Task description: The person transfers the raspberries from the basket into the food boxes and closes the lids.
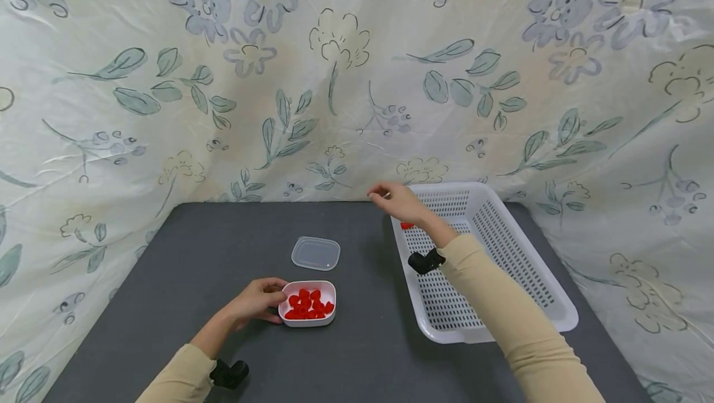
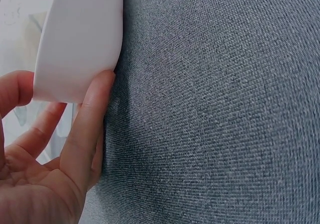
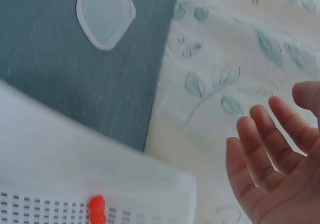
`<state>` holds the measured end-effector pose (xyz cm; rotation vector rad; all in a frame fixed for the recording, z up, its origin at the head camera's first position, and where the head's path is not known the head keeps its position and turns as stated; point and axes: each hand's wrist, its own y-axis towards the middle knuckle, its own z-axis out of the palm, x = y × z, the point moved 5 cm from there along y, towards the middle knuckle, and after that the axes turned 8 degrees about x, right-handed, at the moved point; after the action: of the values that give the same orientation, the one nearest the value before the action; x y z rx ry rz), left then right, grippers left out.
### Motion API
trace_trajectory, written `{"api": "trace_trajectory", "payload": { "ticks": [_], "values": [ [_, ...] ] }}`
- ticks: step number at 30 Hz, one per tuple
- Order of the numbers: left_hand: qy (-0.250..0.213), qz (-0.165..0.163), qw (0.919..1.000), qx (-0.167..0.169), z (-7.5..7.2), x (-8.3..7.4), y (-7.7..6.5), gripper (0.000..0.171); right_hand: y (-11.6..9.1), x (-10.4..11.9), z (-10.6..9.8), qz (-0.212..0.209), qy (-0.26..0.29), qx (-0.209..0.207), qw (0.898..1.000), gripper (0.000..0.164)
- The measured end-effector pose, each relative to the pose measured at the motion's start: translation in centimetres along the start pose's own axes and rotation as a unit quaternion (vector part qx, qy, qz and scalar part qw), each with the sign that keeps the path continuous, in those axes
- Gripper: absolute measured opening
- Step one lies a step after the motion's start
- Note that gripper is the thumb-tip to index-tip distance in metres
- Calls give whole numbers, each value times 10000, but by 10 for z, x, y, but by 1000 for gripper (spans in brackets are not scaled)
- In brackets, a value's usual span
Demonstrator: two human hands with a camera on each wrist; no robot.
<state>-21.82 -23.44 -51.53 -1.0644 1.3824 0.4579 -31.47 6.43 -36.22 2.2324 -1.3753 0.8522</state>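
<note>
My left hand [image 1: 258, 301] grips the left end of a small white box [image 1: 307, 322], its fingertips against the wall. In the left wrist view the box's smooth white side [image 2: 80, 39] lies between the fingers, close to the dark cloth. Several small red pieces [image 1: 304, 311] lie in the box. Over the far left corner of a white perforated basket [image 1: 415, 304], my right hand [image 1: 398, 201] hovers with loosely bent fingers. Nothing shows in it in the right wrist view. Red pieces [image 3: 97, 210] lie inside the basket by its wall, partly hidden by the right arm in the head view.
A clear lid [image 1: 315, 253] lies flat on the dark grey table [image 1: 357, 359], beyond the box. Floral cloth [image 1: 357, 80] hangs behind the table and along its sides. The basket takes up the table's right part.
</note>
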Motion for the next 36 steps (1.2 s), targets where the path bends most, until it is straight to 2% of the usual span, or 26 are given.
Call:
{"api": "trace_trajectory", "payload": {
  "ticks": [5,10,20,26,31,36],
  "values": [
    [3,1,10000,5,-1,0,1,42,-3,-18,-18,194,-161,-542,9982,30],
    [29,-36,10000,-21,-1,-1,-1,42,-7,-41,-25,466,-126,-765,9959,30],
    [42,28,9999,103,-3,-2,-2,43,-18,-86,-16,943,-44,-679,9932,35],
    [40,38,9999,133,-3,-2,-1,44,-22,-111,-6,1402,115,-566,9884,39],
    [31,32,9999,144,-3,-3,0,44,-24,-126,2,1715,138,-584,9834,38],
    [27,33,9999,159,-5,-4,1,44,-23,-136,8,1812,129,-637,9813,39]
  ]
}}
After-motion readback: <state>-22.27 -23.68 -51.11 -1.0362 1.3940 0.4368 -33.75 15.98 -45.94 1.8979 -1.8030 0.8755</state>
